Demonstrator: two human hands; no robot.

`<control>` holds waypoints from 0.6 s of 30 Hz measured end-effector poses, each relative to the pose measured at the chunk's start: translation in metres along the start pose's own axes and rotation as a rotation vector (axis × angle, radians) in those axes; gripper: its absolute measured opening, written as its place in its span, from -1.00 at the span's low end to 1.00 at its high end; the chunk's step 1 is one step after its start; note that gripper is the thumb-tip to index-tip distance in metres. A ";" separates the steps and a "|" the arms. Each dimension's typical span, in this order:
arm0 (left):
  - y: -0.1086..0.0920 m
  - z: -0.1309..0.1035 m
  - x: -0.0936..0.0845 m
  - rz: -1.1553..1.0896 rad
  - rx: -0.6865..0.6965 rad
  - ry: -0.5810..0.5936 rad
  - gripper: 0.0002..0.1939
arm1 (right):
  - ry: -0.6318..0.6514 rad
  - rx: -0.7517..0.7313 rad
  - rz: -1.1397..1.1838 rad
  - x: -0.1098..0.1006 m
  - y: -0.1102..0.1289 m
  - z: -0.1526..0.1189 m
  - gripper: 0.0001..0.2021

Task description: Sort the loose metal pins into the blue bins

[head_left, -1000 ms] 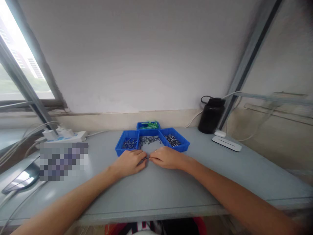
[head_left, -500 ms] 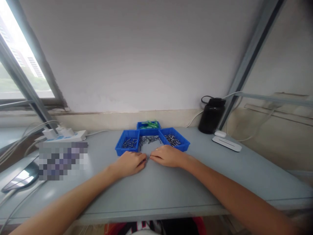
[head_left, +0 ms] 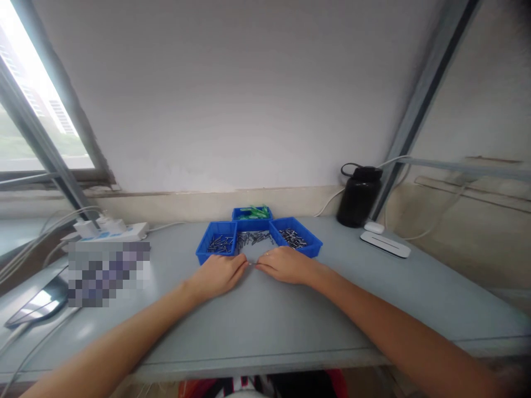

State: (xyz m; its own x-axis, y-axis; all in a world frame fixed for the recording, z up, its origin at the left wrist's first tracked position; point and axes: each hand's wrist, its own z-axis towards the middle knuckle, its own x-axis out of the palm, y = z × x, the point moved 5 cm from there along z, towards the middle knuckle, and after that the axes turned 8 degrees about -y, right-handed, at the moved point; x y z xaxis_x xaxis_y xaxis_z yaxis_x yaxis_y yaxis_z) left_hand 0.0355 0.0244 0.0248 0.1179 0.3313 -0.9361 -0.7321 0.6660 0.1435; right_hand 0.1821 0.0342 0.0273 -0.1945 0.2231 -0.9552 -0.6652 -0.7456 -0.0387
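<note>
My left hand [head_left: 224, 272] and my right hand [head_left: 286, 265] meet low over the desk, fingers pinched. Between their fingertips a small thin metallic piece [head_left: 252, 263] shows, gripped from both ends; its exact kind is too small to make out. Just behind the left hand stands a blue bin [head_left: 200, 251] with dark metal pins [head_left: 220, 243] in it. Behind the right hand is another blue bin [head_left: 313, 246] holding similar short metal parts [head_left: 293, 238]. Loose metal parts [head_left: 254, 236] lie on the desk between the bins.
A third blue bin [head_left: 253, 224] with green pieces [head_left: 257, 211] stands at the back. On the right are a black bottle [head_left: 359, 196] and a white flat device [head_left: 385, 245]. A power strip [head_left: 116, 232] with cables and a phone-like glossy object [head_left: 39, 298] lie left on the grey desk [head_left: 265, 326].
The left fingers have shifted slightly up and closed together more. The thin piece between both hands' fingertips shows more plainly now. The right hand has barely moved.
</note>
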 end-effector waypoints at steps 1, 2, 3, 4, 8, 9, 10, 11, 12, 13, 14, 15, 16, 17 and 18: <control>0.000 0.000 0.000 -0.001 0.006 -0.005 -0.66 | 0.011 0.011 -0.004 0.002 -0.001 0.000 -0.66; 0.000 0.000 0.000 0.003 0.016 -0.010 -0.66 | 0.018 0.021 -0.007 0.003 -0.002 0.000 -0.65; -0.001 0.000 0.001 0.013 0.027 -0.012 -0.66 | 0.020 0.026 -0.005 0.005 -0.003 0.000 -0.65; -0.001 0.000 0.002 0.025 0.036 -0.012 -0.66 | 0.017 0.026 0.003 0.006 -0.003 -0.001 -0.64; 0.001 0.000 0.005 0.056 0.024 0.024 -0.62 | -0.098 -0.002 0.107 0.000 -0.003 -0.002 -0.74; 0.002 0.000 0.006 0.057 0.017 0.035 -0.60 | -0.136 -0.012 0.133 -0.004 -0.002 -0.002 -0.76; 0.002 0.000 0.007 0.056 0.011 0.045 -0.59 | -0.169 -0.024 0.151 -0.007 -0.001 -0.003 -0.77; 0.002 0.000 0.008 0.054 0.007 0.054 -0.58 | -0.185 -0.041 0.158 -0.010 0.001 -0.003 -0.79; 0.003 0.000 0.008 0.053 0.002 0.063 -0.56 | -0.188 -0.061 0.155 -0.012 0.002 -0.004 -0.83; 0.003 0.000 0.009 0.052 -0.002 0.072 -0.56 | -0.182 -0.083 0.146 -0.013 0.004 -0.004 -0.88; 0.004 0.000 0.009 0.051 -0.008 0.079 -0.56 | -0.172 -0.105 0.133 -0.013 0.006 -0.004 -0.90; 0.004 0.000 0.010 0.050 -0.012 0.085 -0.56 | -0.163 -0.126 0.119 -0.013 0.008 -0.005 -0.90; 0.004 0.000 0.010 0.050 -0.016 0.090 -0.56 | -0.152 -0.144 0.102 -0.012 0.009 -0.005 -0.89; 0.004 0.000 0.010 0.048 -0.019 0.093 -0.56 | -0.145 -0.157 0.082 -0.011 0.010 -0.005 -0.88; 0.004 0.000 0.009 0.046 -0.021 0.096 -0.57 | -0.140 -0.167 0.059 -0.010 0.011 -0.005 -0.86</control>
State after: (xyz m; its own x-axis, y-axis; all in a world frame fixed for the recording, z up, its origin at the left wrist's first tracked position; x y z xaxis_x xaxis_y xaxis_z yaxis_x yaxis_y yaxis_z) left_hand 0.0337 0.0305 0.0167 0.0197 0.2956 -0.9551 -0.7496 0.6366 0.1815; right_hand 0.1801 0.0206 0.0352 -0.3360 0.2523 -0.9074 -0.5236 -0.8509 -0.0427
